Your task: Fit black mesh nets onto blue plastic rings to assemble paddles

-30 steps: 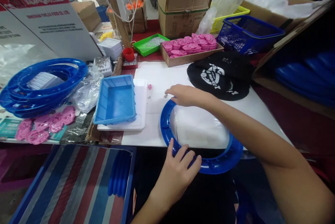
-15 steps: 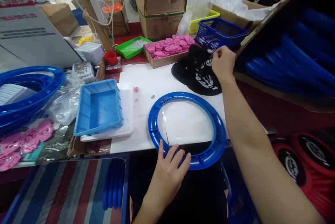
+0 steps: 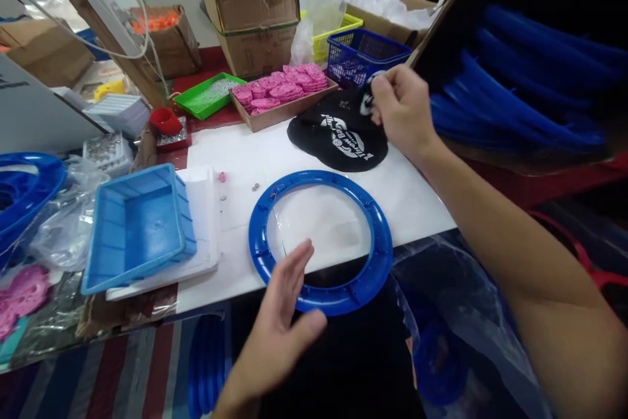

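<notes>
On the white table sheet, at the near edge, lies a blue plastic ring (image 3: 380, 229). My left hand (image 3: 277, 321) is at the ring's near left side, fingers stretched and thumb apart, holding nothing; I cannot tell whether it touches the rim. Behind the ring rests a pile of black fabric discs (image 3: 314, 121) with white printed lettering. Above the right side of that pile, my right hand (image 3: 405, 108) pinches a black printed fabric disc (image 3: 367, 102) between thumb and fingers; part of this disc is hidden behind the hand.
Left of the ring stands a light blue bin (image 3: 142, 229). Behind are a cardboard tray of pink parts (image 3: 282, 89), a green tray (image 3: 209, 97) and a blue basket (image 3: 366, 53). Blue rings (image 3: 515, 92) fill a box at right. A co-worker stands at the upper right.
My left hand has turned on edge with its thumb spread, fingers lifting from the ring. My right hand has drawn a black disc up from the pile. The camera view has swung right.
</notes>
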`<act>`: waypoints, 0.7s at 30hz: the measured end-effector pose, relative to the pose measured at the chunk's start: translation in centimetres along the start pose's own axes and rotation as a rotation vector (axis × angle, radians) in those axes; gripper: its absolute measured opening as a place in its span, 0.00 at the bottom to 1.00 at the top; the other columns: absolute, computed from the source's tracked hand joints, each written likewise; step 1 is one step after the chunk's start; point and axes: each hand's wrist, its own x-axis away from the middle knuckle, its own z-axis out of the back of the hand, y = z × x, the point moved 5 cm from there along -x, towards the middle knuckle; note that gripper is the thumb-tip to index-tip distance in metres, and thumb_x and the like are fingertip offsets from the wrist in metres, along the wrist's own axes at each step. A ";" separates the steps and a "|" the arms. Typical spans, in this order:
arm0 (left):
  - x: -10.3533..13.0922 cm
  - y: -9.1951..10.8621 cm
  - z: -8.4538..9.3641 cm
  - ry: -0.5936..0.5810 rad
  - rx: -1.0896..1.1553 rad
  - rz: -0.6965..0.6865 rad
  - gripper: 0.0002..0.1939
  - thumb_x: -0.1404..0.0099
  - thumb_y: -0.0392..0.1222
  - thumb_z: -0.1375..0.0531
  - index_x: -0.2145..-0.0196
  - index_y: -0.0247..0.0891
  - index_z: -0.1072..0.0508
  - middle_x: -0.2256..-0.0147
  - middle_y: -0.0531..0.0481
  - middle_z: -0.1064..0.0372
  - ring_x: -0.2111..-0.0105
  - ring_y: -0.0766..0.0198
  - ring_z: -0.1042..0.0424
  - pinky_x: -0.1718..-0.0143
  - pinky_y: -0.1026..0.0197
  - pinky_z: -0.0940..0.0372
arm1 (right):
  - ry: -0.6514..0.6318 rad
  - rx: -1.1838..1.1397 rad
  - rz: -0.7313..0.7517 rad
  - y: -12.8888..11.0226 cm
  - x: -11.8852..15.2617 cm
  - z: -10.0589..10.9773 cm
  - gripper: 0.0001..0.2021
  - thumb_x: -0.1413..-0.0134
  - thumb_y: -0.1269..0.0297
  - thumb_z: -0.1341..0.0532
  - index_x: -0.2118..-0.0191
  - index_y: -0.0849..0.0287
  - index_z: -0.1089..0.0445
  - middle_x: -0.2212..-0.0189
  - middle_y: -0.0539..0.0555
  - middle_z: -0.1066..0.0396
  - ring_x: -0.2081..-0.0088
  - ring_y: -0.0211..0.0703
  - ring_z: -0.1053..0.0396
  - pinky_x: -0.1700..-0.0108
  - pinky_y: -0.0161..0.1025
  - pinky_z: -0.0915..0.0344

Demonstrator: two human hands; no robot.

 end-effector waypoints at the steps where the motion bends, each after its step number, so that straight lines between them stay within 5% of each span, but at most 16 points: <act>1: -1.7 -0.1 0.3 -0.022 0.183 0.078 0.39 0.24 0.62 0.40 0.24 0.49 0.47 0.25 0.36 0.46 0.27 0.44 0.41 0.28 0.40 0.38 | -0.022 -0.120 -0.001 -0.7 1.5 -0.7 0.20 0.25 0.44 0.41 0.65 0.49 0.44 0.75 0.44 0.43 0.76 0.38 0.41 0.72 0.38 0.42; 6: -10.1 0.3 -0.2 0.047 0.691 0.422 0.37 0.27 0.67 0.40 0.32 0.41 0.32 0.35 0.35 0.29 0.35 0.41 0.28 0.32 0.37 0.35 | -0.273 -0.389 -0.144 -4.6 10.3 -4.0 0.23 0.32 0.36 0.36 0.65 0.50 0.38 0.79 0.43 0.40 0.79 0.39 0.39 0.75 0.38 0.39; 9: -11.8 0.5 -0.1 0.208 0.771 0.476 0.26 0.29 0.58 0.34 0.44 0.35 0.22 0.46 0.39 0.20 0.41 0.45 0.22 0.33 0.39 0.32 | -0.507 -0.377 -0.128 -5.7 14.0 -4.7 0.20 0.31 0.40 0.37 0.63 0.53 0.30 0.76 0.46 0.33 0.74 0.40 0.34 0.71 0.39 0.35; 12: -11.5 0.4 0.6 0.220 0.698 0.488 0.22 0.30 0.55 0.31 0.49 0.34 0.19 0.51 0.39 0.18 0.43 0.46 0.21 0.34 0.41 0.31 | -0.495 -0.368 -0.164 -4.5 15.2 -4.3 0.18 0.29 0.43 0.38 0.57 0.54 0.24 0.69 0.50 0.27 0.68 0.42 0.30 0.64 0.41 0.31; 14: -11.4 0.6 1.2 0.132 0.599 0.456 0.24 0.30 0.58 0.32 0.49 0.35 0.18 0.50 0.39 0.18 0.41 0.46 0.22 0.33 0.41 0.33 | -0.374 -0.382 -0.214 -3.2 15.1 -4.0 0.19 0.31 0.42 0.37 0.48 0.52 0.25 0.59 0.53 0.24 0.61 0.45 0.27 0.59 0.43 0.28; 16: -11.6 0.9 2.0 0.046 0.438 0.387 0.24 0.30 0.60 0.33 0.50 0.37 0.17 0.50 0.41 0.18 0.39 0.46 0.24 0.30 0.41 0.36 | -0.396 -0.425 -0.218 -2.7 14.9 -4.4 0.23 0.35 0.40 0.34 0.46 0.52 0.25 0.53 0.56 0.24 0.53 0.49 0.26 0.53 0.45 0.26; 19: -11.9 1.4 3.4 0.042 0.153 0.327 0.23 0.32 0.59 0.31 0.51 0.38 0.17 0.50 0.43 0.17 0.36 0.43 0.27 0.28 0.41 0.41 | -0.540 -0.475 -0.232 -2.7 14.9 -5.3 0.21 0.39 0.41 0.30 0.58 0.55 0.24 0.58 0.54 0.22 0.55 0.50 0.25 0.51 0.46 0.27; 21: -11.7 1.8 4.2 0.090 0.012 0.295 0.23 0.31 0.59 0.32 0.48 0.39 0.18 0.47 0.44 0.19 0.34 0.43 0.30 0.26 0.42 0.43 | -0.486 -0.432 -0.289 -2.7 14.6 -4.6 0.20 0.39 0.43 0.29 0.66 0.56 0.27 0.68 0.51 0.24 0.63 0.46 0.27 0.58 0.42 0.29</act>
